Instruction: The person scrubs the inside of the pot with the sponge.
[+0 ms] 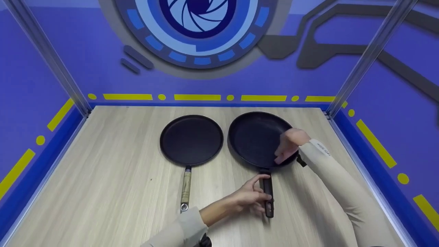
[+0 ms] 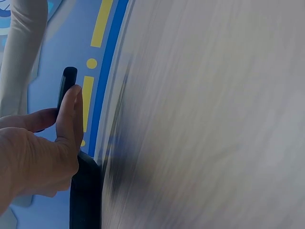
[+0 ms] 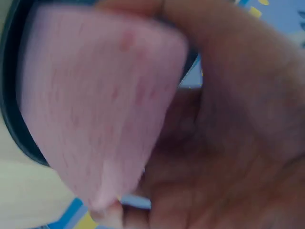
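Note:
A black frying pan with deep sides stands at the right of the table, its handle pointing toward me. My left hand grips that handle from its left side, with the thumb near the pan end. In the left wrist view, the thumb and a finger of the left hand pinch the dark handle. Over the right part of the pan, my right hand points downward. Between its fingers it holds a pink, mottled piece with a flat face, whose kind I cannot tell.
To the left lies a flat black griddle pan with a wooden handle ending in a metal ring. The pale wooden table is bounded by purple-blue panels at the back and sides.

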The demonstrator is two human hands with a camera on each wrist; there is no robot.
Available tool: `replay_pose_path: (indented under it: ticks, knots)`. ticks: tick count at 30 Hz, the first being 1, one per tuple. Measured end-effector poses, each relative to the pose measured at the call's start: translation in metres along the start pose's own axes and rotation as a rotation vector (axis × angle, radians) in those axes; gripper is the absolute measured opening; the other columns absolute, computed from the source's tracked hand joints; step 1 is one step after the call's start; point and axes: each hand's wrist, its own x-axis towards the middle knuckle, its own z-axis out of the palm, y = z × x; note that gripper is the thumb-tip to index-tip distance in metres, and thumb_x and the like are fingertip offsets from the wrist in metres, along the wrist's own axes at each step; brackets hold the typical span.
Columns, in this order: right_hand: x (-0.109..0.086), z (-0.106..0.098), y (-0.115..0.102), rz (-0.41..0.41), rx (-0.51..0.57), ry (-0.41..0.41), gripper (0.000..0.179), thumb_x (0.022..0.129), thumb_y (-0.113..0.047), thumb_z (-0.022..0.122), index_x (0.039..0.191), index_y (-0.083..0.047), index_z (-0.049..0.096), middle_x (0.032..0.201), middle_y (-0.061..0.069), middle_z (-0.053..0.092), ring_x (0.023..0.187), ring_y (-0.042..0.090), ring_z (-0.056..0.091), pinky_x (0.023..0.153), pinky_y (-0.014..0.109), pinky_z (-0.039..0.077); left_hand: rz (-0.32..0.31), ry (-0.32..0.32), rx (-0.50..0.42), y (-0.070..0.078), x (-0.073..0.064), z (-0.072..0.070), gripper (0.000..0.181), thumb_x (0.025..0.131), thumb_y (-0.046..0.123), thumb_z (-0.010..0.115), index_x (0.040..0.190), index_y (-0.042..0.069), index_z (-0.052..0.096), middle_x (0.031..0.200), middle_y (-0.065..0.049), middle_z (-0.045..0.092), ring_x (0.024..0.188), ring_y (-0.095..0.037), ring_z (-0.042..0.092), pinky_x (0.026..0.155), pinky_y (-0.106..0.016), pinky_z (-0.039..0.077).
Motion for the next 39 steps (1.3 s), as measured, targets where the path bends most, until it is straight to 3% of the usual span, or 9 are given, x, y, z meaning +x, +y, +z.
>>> replay_pose_path:
  ticks: [2, 5, 7, 10, 15, 21, 30, 36, 39]
  knots:
    - [0.004, 0.000, 0.000, -0.033, 0.066, -0.058, 0.043, 0.084, -0.054, 0.067, 0.075, -0.011, 0.068, 0.082, 0.001, 0.065, 0.082, 0.017, 0.060, 0.076, 0.036, 0.058, -0.002, 0.000, 0.003, 0.000, 0.000, 0.000, 0.066, 0.091, -0.005, 0.068, 0.146, 0.026, 0.049, 0.087, -0.005, 0.070, 0.067, -0.012, 0.071, 0.053, -0.022, 0.061]
    - [0.012, 0.001, -0.001, -0.084, 0.141, -0.151, 0.043, 0.084, -0.053, 0.058, 0.061, -0.018, 0.049, 0.062, -0.007, 0.045, 0.061, 0.012, 0.044, 0.056, 0.027, 0.040, -0.002, -0.003, -0.002, 0.001, 0.001, 0.000, 0.065, 0.091, -0.006, 0.068, 0.145, 0.026, 0.049, 0.087, -0.004, 0.069, 0.067, -0.012, 0.071, 0.053, -0.022, 0.061]
    - [0.016, 0.003, -0.002, -0.133, 0.195, -0.190, 0.039, 0.081, -0.050, 0.056, 0.058, -0.022, 0.042, 0.058, -0.010, 0.035, 0.056, 0.009, 0.033, 0.054, 0.026, 0.032, -0.006, -0.008, -0.001, 0.001, 0.000, 0.000, 0.066, 0.091, -0.006, 0.068, 0.146, 0.026, 0.049, 0.088, -0.005, 0.069, 0.069, -0.013, 0.071, 0.054, -0.022, 0.061]
    - [0.022, 0.007, -0.001, -0.181, 0.333, -0.212, 0.034, 0.079, -0.049, 0.060, 0.064, -0.023, 0.045, 0.060, -0.011, 0.035, 0.059, 0.009, 0.034, 0.058, 0.027, 0.033, -0.010, -0.005, -0.004, 0.001, 0.000, 0.001, 0.066, 0.091, -0.005, 0.069, 0.146, 0.026, 0.049, 0.091, -0.007, 0.069, 0.071, -0.015, 0.073, 0.055, -0.023, 0.062]
    - [0.037, 0.015, 0.001, -0.317, 0.574, -0.220, 0.028, 0.087, -0.047, 0.061, 0.078, -0.020, 0.058, 0.072, -0.009, 0.046, 0.068, 0.007, 0.042, 0.064, 0.022, 0.037, -0.012, -0.023, -0.012, 0.002, 0.000, 0.001, 0.067, 0.092, -0.004, 0.069, 0.148, 0.025, 0.047, 0.092, -0.007, 0.068, 0.074, -0.017, 0.074, 0.057, -0.026, 0.063]
    - [0.052, 0.020, -0.006, -0.466, 0.805, -0.219, 0.042, 0.102, -0.039, 0.050, 0.122, -0.005, 0.067, 0.100, -0.003, 0.059, 0.092, 0.007, 0.054, 0.083, 0.019, 0.050, -0.006, -0.042, -0.009, 0.002, 0.000, -0.001, 0.066, 0.093, -0.003, 0.069, 0.148, 0.027, 0.046, 0.088, -0.005, 0.068, 0.071, -0.016, 0.073, 0.056, -0.027, 0.063]
    - [0.066, 0.020, -0.024, -0.509, 0.816, -0.102, 0.051, 0.104, -0.041, 0.051, 0.138, -0.004, 0.061, 0.102, -0.005, 0.058, 0.090, 0.006, 0.053, 0.083, 0.022, 0.050, -0.013, -0.040, -0.005, 0.002, -0.001, 0.000, 0.066, 0.093, -0.003, 0.069, 0.147, 0.027, 0.046, 0.094, -0.006, 0.069, 0.077, -0.023, 0.075, 0.059, -0.028, 0.064]
    - [0.083, 0.019, -0.044, -0.495, 0.831, 0.064, 0.059, 0.104, -0.042, 0.056, 0.153, -0.013, 0.047, 0.098, 0.000, 0.054, 0.082, 0.011, 0.050, 0.080, 0.026, 0.052, -0.011, -0.041, -0.002, 0.001, -0.001, -0.001, 0.067, 0.093, -0.002, 0.069, 0.149, 0.025, 0.045, 0.094, -0.006, 0.068, 0.077, -0.021, 0.075, 0.060, -0.029, 0.065]
    - [0.091, 0.015, -0.052, -0.456, 0.856, 0.134, 0.062, 0.104, -0.044, 0.056, 0.156, -0.015, 0.042, 0.127, 0.008, 0.063, 0.097, 0.015, 0.058, 0.088, 0.033, 0.059, -0.007, -0.037, -0.004, 0.001, -0.002, -0.001, 0.068, 0.093, -0.002, 0.069, 0.150, 0.025, 0.043, 0.094, -0.006, 0.068, 0.077, -0.020, 0.075, 0.062, -0.030, 0.065]
